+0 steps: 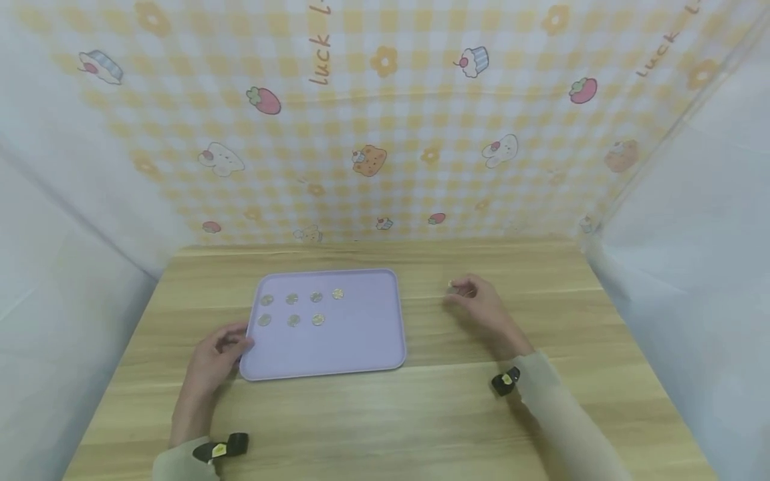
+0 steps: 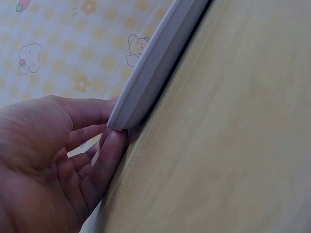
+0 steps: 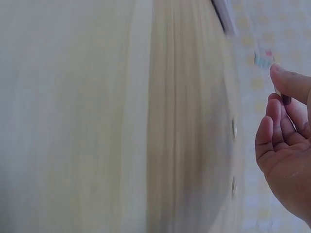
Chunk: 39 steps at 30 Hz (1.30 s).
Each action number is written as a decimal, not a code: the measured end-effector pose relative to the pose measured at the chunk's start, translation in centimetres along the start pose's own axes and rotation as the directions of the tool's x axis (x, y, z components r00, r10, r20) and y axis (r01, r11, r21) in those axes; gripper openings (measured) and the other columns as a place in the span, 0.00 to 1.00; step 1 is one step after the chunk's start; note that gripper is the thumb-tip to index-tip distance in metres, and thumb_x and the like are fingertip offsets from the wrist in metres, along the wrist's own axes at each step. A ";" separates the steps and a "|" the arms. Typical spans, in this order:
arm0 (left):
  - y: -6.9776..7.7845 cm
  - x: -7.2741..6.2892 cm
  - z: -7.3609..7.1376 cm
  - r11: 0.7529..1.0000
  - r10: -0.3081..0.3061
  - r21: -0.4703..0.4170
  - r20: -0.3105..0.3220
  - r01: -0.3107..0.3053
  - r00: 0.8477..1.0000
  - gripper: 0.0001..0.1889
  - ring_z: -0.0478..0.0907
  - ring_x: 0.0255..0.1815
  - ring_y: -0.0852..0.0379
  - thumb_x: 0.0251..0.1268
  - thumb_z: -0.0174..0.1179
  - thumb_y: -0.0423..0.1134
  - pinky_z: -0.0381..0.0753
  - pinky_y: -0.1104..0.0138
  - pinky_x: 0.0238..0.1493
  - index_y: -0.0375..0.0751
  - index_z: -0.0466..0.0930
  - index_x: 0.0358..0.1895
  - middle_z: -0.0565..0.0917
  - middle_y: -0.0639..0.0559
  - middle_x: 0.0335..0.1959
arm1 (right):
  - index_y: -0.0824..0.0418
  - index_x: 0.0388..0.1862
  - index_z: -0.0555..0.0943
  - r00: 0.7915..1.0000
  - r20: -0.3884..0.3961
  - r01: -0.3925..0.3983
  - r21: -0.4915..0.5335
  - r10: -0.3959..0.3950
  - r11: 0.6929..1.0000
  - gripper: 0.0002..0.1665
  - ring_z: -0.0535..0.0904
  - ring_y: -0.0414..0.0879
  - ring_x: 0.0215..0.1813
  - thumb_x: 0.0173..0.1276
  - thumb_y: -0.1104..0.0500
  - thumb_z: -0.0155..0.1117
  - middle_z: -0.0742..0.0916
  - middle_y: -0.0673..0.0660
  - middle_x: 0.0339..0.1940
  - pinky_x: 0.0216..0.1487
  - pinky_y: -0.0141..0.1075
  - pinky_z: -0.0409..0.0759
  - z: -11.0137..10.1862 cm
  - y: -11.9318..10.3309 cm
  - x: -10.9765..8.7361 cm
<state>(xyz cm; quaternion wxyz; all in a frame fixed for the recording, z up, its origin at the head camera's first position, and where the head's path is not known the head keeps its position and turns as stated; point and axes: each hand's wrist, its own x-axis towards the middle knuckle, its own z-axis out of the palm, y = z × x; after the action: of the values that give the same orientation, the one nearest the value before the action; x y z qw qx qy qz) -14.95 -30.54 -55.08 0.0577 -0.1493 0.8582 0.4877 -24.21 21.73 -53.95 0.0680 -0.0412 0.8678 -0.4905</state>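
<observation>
On the left half of the table lies a lilac tray point(image 1: 361, 344) with several shiny round coins point(image 1: 293, 298) in two rows toward its upper left. My left hand point(image 1: 212, 355) grips the tray's left edge, thumb over the rim and fingers beneath; the left wrist view shows the same hold on the tray rim point(image 2: 141, 82). Off the tray's right side, my right hand point(image 1: 481, 306) pinches a small coin point(image 1: 452, 288) between thumb and fingertips, above the table. The right wrist view shows this hand point(image 3: 289, 141) with the coin mostly hidden by the thumb.
Two small shiny discs point(image 3: 234, 128) appear edge-on on the wooden table point(image 1: 385, 427) near the right hand in the right wrist view. A yellow checked cloth point(image 1: 385, 127) hangs behind the table, with pale sheets point(image 1: 710, 220) at both sides.
</observation>
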 end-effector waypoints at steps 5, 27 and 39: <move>-0.5 0.0 0.1 1.000 -0.001 -0.018 0.006 0.002 1.000 0.25 0.79 0.36 0.62 0.68 0.64 0.43 0.84 0.69 0.37 0.42 0.74 0.66 0.82 0.49 0.46 | 0.57 0.63 0.74 0.980 -0.039 -0.184 0.183 0.194 0.966 0.33 0.75 0.53 0.52 0.62 0.47 0.73 0.78 0.58 0.53 0.50 0.41 0.79 -2.8 2.4 -1.2; -0.3 -0.2 0.1 0.999 0.011 0.030 -0.014 -0.011 1.000 0.24 0.78 0.38 0.60 0.69 0.63 0.44 0.83 0.70 0.36 0.44 0.75 0.66 0.82 0.42 0.51 | 0.69 0.61 0.74 0.987 -0.073 -0.150 -0.142 0.141 0.978 0.27 0.77 0.54 0.53 0.72 0.51 0.63 0.81 0.68 0.56 0.52 0.37 0.75 -8.6 6.4 -0.4; 0.3 -0.3 -0.3 1.000 -0.002 0.023 -0.007 0.002 1.000 0.24 0.78 0.38 0.60 0.70 0.62 0.44 0.83 0.70 0.37 0.43 0.74 0.67 0.81 0.41 0.52 | 0.74 0.55 0.78 0.997 -0.076 -0.016 -0.340 -0.011 0.940 0.20 0.76 0.69 0.59 0.71 0.61 0.62 0.80 0.75 0.56 0.64 0.62 0.71 -9.3 5.5 -0.3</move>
<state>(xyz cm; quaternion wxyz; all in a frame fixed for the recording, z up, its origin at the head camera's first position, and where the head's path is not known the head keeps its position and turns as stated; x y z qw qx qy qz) -14.69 -30.56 -54.65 0.0572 -0.1512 0.8639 0.4770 -25.44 32.51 -53.93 0.0271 -0.0324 0.9416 -0.3341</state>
